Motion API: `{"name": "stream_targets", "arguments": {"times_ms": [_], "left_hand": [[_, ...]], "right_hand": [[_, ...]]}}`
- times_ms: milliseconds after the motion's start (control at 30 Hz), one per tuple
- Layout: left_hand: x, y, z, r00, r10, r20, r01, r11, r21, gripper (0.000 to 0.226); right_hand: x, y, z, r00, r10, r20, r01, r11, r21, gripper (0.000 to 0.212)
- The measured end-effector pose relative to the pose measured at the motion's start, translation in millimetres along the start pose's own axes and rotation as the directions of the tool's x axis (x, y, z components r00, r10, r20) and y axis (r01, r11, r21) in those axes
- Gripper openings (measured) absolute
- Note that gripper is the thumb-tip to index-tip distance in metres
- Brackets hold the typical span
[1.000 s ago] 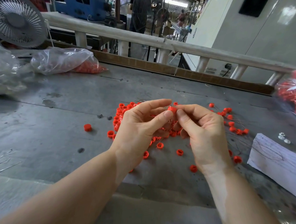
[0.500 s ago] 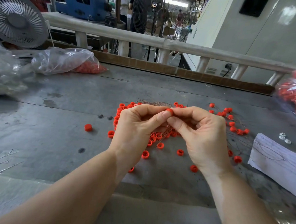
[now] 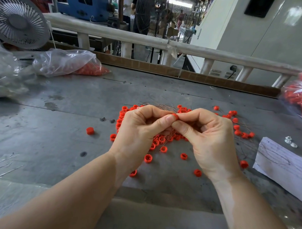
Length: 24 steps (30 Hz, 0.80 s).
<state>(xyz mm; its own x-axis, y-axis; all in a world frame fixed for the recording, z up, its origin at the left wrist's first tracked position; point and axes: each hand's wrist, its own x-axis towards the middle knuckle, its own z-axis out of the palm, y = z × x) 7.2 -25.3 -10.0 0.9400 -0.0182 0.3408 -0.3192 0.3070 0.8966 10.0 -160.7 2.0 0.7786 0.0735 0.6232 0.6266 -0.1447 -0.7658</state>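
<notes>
At the upper left of the frame a grey fan (image 3: 20, 20) stands behind the grey tabletop (image 3: 40, 134). Just right of it a clear plastic bag (image 3: 65, 62) lies slumped on the tabletop, with red pieces showing through its right end. Lower down, left of centre, a stray cap (image 3: 90, 130) sits alone, well apart from the rest.

In the middle of the frame the left hand (image 3: 139, 131) is raised above the tabletop with its fingers curled. Its thumb and forefinger pinch a red plastic cap (image 3: 175, 116), which sits at the very centre of the frame, between the two hands and above the pile. The right hand (image 3: 210, 140) meets it from the other side, its fingers curled too and its thumb and forefinger closed on the same cap.

Under and around both hands, loose red caps (image 3: 161, 141) are scattered over the tabletop. Thin copper wires (image 3: 157, 106) lie tangled among them, just beyond the knuckles.

Toward the lower right a white sheet of paper (image 3: 284, 163) lies flat, and two small white parts (image 3: 290, 141) sit near its upper edge. At the right edge of the frame a second clear bag (image 3: 301, 97), full of red pieces, is partly cut off and blurred.
</notes>
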Motion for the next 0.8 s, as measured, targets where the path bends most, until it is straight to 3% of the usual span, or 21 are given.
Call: {"name": "stream_targets", "arguments": {"times_ms": [133,233,400,633,800], "left_hand": [[0.3,-3.8,1.2,0.998,-0.06,0.023,0.061,0.997,-0.045,0.019],[0.7,-4.5,3.1,0.989,-0.119,0.09,0.129,0.985,-0.117,0.023],[1.5,-5.3,3.6,0.994,-0.098,0.055,0.107,0.976,-0.19,0.025],[2.3,-5.6,2.0,0.999,-0.044,-0.017,0.042,0.993,-0.106,0.02],[0.1,-4.0,2.2,1.0,-0.015,-0.016,0.016,0.998,0.063,0.026]], "right_hand": [[0.1,0.2,1.9,0.999,0.009,-0.047,-0.01,0.999,-0.033,0.011],[-0.2,0.4,1.1,0.997,-0.035,-0.066,0.024,0.987,-0.16,0.024],[-1.3,-0.2,1.9,0.996,-0.075,-0.043,0.061,0.963,-0.262,0.027],[3.0,2.4,-3.5,0.988,0.122,-0.091,-0.129,0.989,-0.073,0.008],[3.4,5.0,-3.8,0.94,0.33,0.088,-0.341,0.927,0.157,0.028]]}}
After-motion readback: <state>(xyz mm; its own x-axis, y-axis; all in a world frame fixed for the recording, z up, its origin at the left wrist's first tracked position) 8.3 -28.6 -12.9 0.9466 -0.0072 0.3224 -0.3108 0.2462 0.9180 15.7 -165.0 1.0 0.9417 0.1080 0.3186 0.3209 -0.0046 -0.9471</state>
